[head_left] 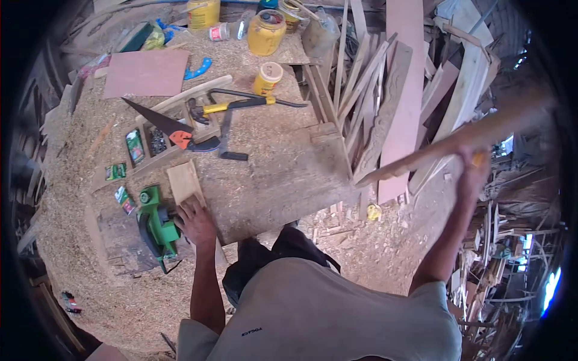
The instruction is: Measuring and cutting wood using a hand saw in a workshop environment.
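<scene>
My left hand [197, 224] rests on the near end of a short pale board [185, 180] on the workbench, fingers spread. Just left of it sits a green electric planer [158, 222] with a dark handle. Out to the right, off the bench, my right hand [472, 171] is closed around a long brown plank [430, 149], held at a slant and smeared by motion toward its upper end. A small orange-yellow patch shows at that hand; I cannot tell what it is. The plank's lower left end is near the bench's right corner.
On the bench [271, 198], covered in shavings, lie a handsaw [158, 123], a hammer [195, 112], a hacksaw [256, 101] and a divided wooden box [159, 162]. Yellow tubs [266, 33] stand behind. Leaning boards [402, 72] crowd the right side; scraps litter the floor [385, 240].
</scene>
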The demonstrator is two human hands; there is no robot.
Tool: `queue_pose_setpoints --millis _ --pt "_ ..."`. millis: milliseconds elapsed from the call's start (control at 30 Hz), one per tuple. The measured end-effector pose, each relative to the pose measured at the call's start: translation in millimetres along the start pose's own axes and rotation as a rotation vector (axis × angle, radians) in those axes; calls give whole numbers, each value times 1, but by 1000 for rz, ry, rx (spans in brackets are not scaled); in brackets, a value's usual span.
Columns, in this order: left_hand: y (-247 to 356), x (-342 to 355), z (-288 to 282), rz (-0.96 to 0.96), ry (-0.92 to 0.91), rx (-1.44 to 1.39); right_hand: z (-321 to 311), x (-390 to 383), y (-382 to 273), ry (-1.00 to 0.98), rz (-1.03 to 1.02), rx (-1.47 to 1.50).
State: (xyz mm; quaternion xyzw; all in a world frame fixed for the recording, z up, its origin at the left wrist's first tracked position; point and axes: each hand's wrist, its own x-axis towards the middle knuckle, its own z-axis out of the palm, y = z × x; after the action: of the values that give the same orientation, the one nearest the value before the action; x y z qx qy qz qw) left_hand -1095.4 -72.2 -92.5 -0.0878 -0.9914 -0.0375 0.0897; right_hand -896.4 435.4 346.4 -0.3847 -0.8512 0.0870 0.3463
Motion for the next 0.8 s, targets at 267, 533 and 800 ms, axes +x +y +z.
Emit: queue_pose_setpoints --millis 267,533,800 --pt "141 90 60 -383 -177 -299 -102 -7 72 206 175 290" --pt "154 152 136 -792 -218 -451 104 -133 203 -23 1090 1161" --pt "65 150 40 -734 -805 -1315 290 -260 202 -359 1453 1274"
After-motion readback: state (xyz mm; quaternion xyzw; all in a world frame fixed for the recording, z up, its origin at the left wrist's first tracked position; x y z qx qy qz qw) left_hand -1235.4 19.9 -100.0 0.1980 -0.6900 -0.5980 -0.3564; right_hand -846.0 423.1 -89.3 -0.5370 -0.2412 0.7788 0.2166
